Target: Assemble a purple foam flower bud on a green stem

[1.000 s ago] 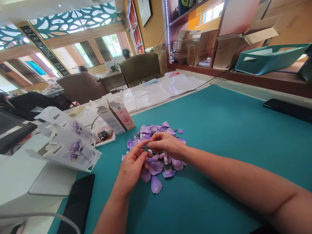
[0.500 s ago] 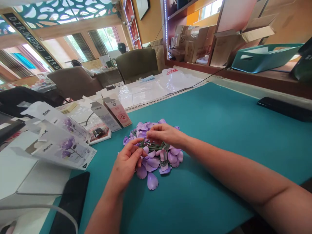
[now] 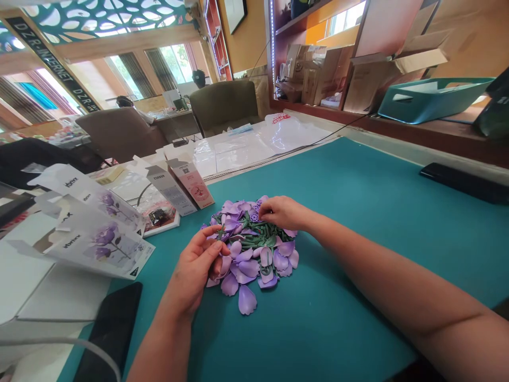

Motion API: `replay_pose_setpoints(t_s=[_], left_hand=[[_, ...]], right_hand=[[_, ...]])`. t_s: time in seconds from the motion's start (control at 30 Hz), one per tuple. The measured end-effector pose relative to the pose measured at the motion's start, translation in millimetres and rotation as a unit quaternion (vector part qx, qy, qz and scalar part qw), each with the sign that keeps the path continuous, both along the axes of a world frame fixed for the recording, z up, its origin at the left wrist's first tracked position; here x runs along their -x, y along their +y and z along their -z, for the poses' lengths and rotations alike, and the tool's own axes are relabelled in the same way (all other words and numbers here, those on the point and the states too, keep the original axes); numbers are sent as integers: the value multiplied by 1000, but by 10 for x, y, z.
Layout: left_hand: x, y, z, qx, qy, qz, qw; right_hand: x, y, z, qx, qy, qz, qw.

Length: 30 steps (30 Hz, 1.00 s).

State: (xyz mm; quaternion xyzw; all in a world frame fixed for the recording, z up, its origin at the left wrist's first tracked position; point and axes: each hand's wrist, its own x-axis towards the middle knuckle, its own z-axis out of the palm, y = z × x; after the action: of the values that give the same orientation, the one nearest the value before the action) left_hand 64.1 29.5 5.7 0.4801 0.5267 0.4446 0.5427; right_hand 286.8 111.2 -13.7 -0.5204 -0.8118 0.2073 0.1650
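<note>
Nearest: loose purple petal on green mat. Left hand at left edge of the petal heap, thumb and forefinger apparently pinching a small green piece. Green stems lie mid-heap, to its right, long axes mostly crosswise; right hand is nearer to them, just beyond. Its fingers are bent, tips beside a purple wheel; cannot tell whether they grasp anything.

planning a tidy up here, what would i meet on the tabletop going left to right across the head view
Front white box with a flower print → left hand → purple petal nearest the camera → right hand → long black object.
</note>
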Motion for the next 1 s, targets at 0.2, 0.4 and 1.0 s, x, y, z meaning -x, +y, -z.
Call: replay_pose_setpoints(t_s=[0.2,0.4,1.0], left_hand=[[0,2,-6,1,-1,-3,1000],[-15,0,-2,4,-1,2,1000],[-24,-14,22,11,3,8,1000]], right_hand=[[-12,6,58,-5,-77,-40,996],[54,-47,101,-18,-132,-79,988],[-44,50,205,-43,-194,-19,980]])
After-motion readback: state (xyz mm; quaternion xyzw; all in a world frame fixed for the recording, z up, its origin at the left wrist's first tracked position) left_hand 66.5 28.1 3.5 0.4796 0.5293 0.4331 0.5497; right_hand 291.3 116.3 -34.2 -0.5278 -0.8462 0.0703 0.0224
